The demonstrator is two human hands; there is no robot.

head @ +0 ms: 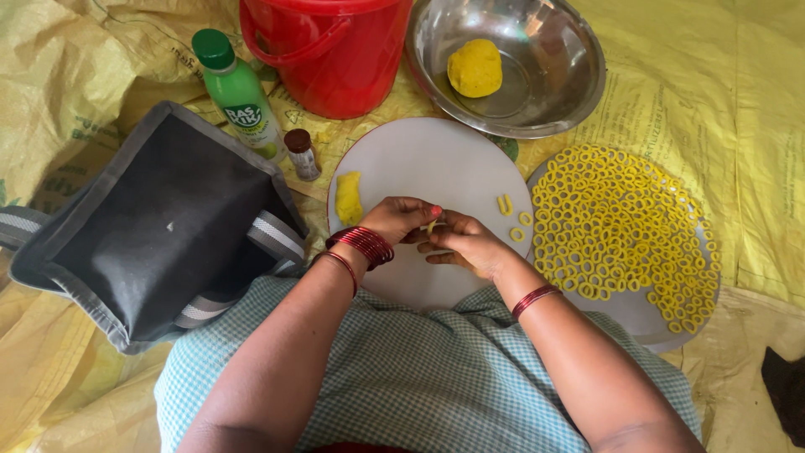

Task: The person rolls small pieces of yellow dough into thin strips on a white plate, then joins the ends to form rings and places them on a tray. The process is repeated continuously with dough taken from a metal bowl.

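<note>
Yellow sacking floor, round white board (436, 164) at frame centre. Left hand (401, 218) and right hand (465, 243) meet there, fingertips pinched shut on small dough strip (431, 226) between them, equally near.

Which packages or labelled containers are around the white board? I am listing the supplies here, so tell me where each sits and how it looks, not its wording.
Green bottle: left of the red bucket, lying tilted, green cap, dark label panel.
Small jar: below the bottle, beside the white board, brown cap, pale label.
Yellow sacking: spread under everything, faint dark print.
Black bag: far left, grey trim, unlabelled.
</note>
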